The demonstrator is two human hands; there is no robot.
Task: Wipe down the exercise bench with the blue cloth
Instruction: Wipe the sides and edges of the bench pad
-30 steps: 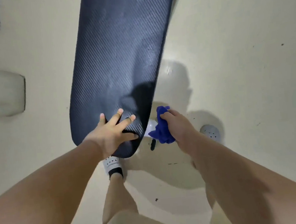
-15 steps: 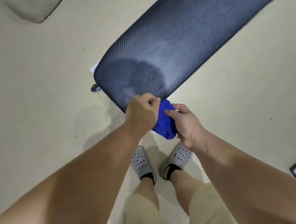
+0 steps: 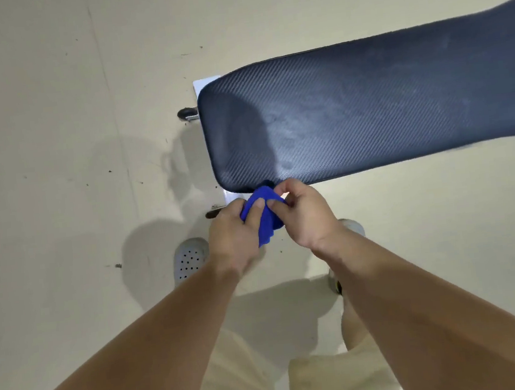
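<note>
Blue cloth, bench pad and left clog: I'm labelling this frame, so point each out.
Blue cloth (image 3: 264, 222), head view, bunched middle between both hands.
Bench pad (image 3: 368, 113), head view, textured top surface.
Left clog (image 3: 190, 259), head view, perforated toe.

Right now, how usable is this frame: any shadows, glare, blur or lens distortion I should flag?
Head view: wide-angle stretch swells the forearms at the bottom edge and bows the bench pad; a soft shadow falls on the pad's near end and on the floor; dull sheen on the pad, no harsh glare; left hand, right hand and blue cloth are reasonably sharp.
</note>
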